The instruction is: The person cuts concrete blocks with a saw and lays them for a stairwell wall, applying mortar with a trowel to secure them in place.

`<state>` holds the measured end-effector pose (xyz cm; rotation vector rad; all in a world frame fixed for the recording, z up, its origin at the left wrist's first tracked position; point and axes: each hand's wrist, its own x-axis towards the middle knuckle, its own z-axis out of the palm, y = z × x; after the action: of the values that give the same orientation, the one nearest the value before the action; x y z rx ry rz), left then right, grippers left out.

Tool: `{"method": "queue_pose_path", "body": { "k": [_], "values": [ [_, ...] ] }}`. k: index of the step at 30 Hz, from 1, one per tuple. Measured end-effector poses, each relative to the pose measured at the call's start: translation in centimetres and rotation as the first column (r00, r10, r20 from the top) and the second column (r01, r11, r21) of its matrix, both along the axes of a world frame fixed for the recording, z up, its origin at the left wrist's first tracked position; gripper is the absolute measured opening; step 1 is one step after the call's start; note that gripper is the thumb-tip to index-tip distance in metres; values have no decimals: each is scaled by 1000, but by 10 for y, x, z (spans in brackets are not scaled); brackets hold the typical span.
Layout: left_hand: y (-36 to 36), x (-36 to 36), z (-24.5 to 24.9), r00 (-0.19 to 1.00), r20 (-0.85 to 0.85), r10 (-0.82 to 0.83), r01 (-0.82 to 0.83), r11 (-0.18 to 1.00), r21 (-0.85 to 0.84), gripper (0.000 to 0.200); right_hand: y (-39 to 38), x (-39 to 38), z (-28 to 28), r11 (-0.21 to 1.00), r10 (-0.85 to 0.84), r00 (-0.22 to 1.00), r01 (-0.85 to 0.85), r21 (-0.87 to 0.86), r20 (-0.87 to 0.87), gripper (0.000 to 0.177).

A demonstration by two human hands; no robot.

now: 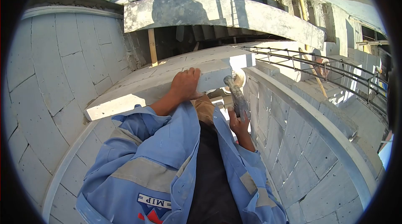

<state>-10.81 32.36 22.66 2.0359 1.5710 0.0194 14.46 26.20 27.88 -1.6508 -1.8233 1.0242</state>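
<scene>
A long, pale aerated concrete block (pixel 165 79) lies across the wall in front of my body. My left hand (pixel 186 84) is on it, fingers closed together over its edge. Lower and to the right, my right hand (pixel 239 124) is wrapped round a grey, mortar-smeared hand tool (pixel 238 98). Its narrow, knobbed end points up and away from me, close to the block's right end; I cannot tell its exact kind. The tool's lower part is hidden by my fingers. A round, pale object (pixel 238 77) shows just behind the knob.
Block walls stand at my left (pixel 46 69) and right (pixel 301 144), the right one topped by a pale rail (pixel 318 119). A rebar cage (pixel 326 67) juts out at the right. Ahead, a wide board (pixel 222 12) spans a dark gap, near wooden poles (pixel 152 46).
</scene>
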Motion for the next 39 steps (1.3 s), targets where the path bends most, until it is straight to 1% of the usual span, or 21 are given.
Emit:
{"method": "queue_pose_path", "body": {
  "k": [1,3,5,7,8,9,11,13,15,17,19,23,24,25,27,31,33,35,36,38,39],
  "values": [
    [2,-1,-1,1000,4,-7,7,1000,3,75,-10,3,-4,996,21,1000,-23,-83,-17,22],
    [5,-1,0,1000,-13,-14,14,1000,-10,76,-8,-11,6,999,9,980,-16,-34,-200,26],
    [2,0,2,999,-21,-33,32,999,-31,76,-14,-19,0,1000,-2,981,5,18,-196,30],
    [4,0,3,999,-25,-23,22,1000,-22,75,-17,-18,-13,994,51,983,-34,101,-175,20],
    [5,-1,2,999,-25,-23,23,1000,-19,75,-15,-20,-18,996,55,997,-51,72,-55,20],
    [6,-2,2,999,-11,-32,31,999,-22,74,-14,-20,-22,996,54,997,-50,71,-53,20],
    [2,-1,3,999,5,-44,44,999,-23,73,-10,-26,-28,986,63,972,-24,-167,228,32],
    [4,0,-1,1000,-10,-18,18,999,-46,72,-8,-27,-27,992,43,983,-21,-125,179,31],
    [4,-1,5,1000,-2,-15,15,999,-50,74,-15,-25,-18,984,-8,994,28,-178,112,32],
    [5,1,7,1000,12,-25,25,999,-41,75,-25,-19,-22,979,-47,991,70,-190,123,34],
    [7,0,12,998,-49,-50,47,997,-54,83,-26,-15,-16,968,-63,991,89,-234,116,36],
    [11,3,17,1000,-26,-16,12,989,-147,97,-34,-9,-14,982,-96,983,118,-145,154,40],
    [11,3,18,1000,-19,-19,16,990,-139,96,-36,-7,-14,963,-76,977,124,-239,198,42],
    [12,2,18,1000,-20,-15,12,991,-136,96,-38,-7,-13,953,-86,976,140,-270,201,47],
    [17,-3,26,995,-11,-100,97,983,-157,100,-34,-8,0,918,-101,978,163,-363,184,52],
    [20,-8,27,992,14,-129,129,980,-151,95,-37,-17,5,941,-152,977,189,-280,147,51],
    [19,-6,29,994,-12,-112,107,974,-200,91,-35,-21,5,951,-150,981,177,-253,125,50],
    [20,-6,30,993,-19,-114,108,974,-200,91,-34,-30,1,972,-176,980,188,-143,94,47],
    [20,-6,31,992,-26,-126,118,972,-203,91,-30,-35,-2,973,-164,982,177,-149,91,47],
    [23,-4,32,993,-27,-114,106,971,-213,93,-23,-42,-10,937,-110,967,178,-300,228,41],
    [20,-6,32,993,-29,-110,101,969,-225,95,-19,-47,-5,937,-107,959,185,-295,262,44]
  ]
}}
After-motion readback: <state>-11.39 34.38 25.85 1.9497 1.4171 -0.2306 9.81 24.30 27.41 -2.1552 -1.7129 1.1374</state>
